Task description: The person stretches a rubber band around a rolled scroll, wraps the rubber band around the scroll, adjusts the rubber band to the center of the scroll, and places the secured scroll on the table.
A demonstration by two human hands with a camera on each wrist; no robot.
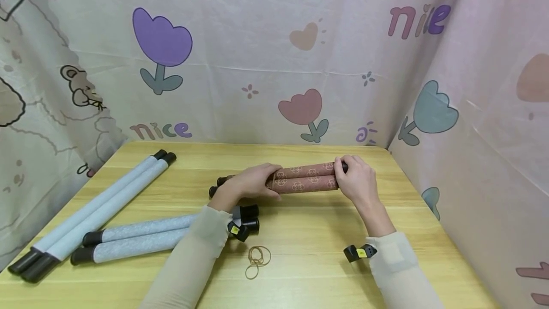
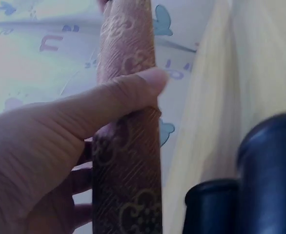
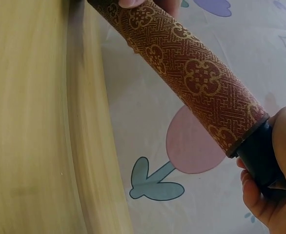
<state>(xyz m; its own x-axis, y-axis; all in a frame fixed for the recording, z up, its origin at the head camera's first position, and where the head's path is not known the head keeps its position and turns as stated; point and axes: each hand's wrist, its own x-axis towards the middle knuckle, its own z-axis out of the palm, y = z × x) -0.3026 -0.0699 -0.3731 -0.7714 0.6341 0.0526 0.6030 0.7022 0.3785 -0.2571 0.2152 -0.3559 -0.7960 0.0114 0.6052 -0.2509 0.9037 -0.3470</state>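
Two red-brown rolls (image 1: pixel 305 178) with a gold floral pattern and black end caps lie side by side above the table. My left hand (image 1: pixel 254 181) grips them toward their left end. In the left wrist view its thumb (image 2: pixel 128 92) crosses over the patterned surface. A thin rubber band (image 1: pixel 273 181) goes round the rolls beside the left fingers. At the other end my right hand (image 1: pixel 359 180) holds the rolls by a black end cap (image 3: pixel 257 153). The left hand covers part of the rolls in the head view.
Loose rubber bands (image 1: pixel 257 263) lie on the wooden table (image 1: pixel 309 252) between the forearms. Two pale blue rolls (image 1: pixel 141 245) with black ends lie partly under the left forearm. Another pale blue pair (image 1: pixel 113 206) slants along the left side. A printed curtain (image 1: pixel 231 27) surrounds the table.
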